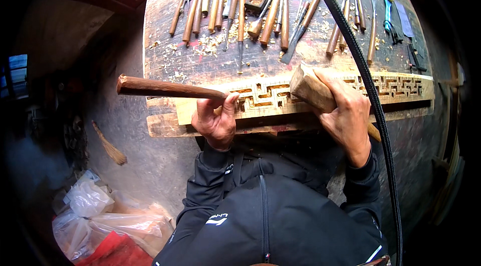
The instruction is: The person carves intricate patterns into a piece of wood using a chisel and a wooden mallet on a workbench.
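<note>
My left hand [215, 121] is closed around a wood chisel [168, 87], thumb and fingers pinching it low down. The chisel's brown wooden handle points out to the left; its blade cannot be made out. In my right hand [346, 110] is a worn wooden mallet [311, 89], whose blocky head is over the middle of a carved board [186, 112]. This long, pale board lies along the near edge of the workbench. A geometric lattice pattern is cut into it, partly hidden behind the mallet and my right hand.
Several wood-handled chisels [216, 5] lie across the back of the workbench [160, 58] among wood shavings [209, 45]. A small dark square box [256, 1], a blue brush [387, 8] and a black cable [368, 73] are there too. Plastic bags [90, 201] and a hand broom [109, 147] lie on the floor.
</note>
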`<state>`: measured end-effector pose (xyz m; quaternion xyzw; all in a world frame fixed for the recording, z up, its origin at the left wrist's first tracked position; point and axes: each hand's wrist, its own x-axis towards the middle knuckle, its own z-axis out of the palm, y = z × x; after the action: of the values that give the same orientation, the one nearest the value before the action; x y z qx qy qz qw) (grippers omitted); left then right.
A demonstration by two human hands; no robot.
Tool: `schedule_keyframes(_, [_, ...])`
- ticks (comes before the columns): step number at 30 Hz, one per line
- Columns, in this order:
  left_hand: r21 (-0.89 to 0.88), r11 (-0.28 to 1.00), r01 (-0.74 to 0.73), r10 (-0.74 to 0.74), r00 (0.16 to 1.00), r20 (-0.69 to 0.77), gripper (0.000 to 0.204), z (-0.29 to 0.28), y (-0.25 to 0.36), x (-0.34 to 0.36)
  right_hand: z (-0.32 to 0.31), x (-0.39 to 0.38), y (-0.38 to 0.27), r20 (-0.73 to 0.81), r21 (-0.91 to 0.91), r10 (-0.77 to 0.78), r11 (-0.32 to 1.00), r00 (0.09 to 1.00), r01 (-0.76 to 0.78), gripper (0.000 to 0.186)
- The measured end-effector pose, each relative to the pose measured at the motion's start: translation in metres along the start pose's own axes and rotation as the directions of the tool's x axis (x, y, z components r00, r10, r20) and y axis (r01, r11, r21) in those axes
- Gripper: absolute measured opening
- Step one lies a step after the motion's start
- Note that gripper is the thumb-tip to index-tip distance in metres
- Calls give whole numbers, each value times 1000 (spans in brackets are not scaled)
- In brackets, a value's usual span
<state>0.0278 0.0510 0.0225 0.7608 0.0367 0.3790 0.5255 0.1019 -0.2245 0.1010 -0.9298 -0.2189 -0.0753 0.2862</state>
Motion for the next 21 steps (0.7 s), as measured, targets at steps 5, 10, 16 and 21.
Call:
schedule_keyframes(5, [21, 1000, -17, 17, 1000, -11, 21, 1, 1, 0, 1, -1, 3, 4, 2, 9, 1000, 1000, -9, 63])
schedule_keyframes(10, [-7, 1000, -14, 14, 999, -37, 21, 1, -2, -2, 4, -1, 5, -40, 30, -11, 999, 999, 12, 62])
schedule_keyframes(16, [-7, 1000, -13, 13, 1000, -6, 22, 1, 0, 0, 4, -4, 5, -45, 28, -2, 1000, 999, 3, 63])
schedule_keyframes(21, [-39, 999, -22, 22, 1000, -14, 23, 1, 0, -1, 1, -2, 3, -27, 26, 9, 1000, 1000, -8, 63])
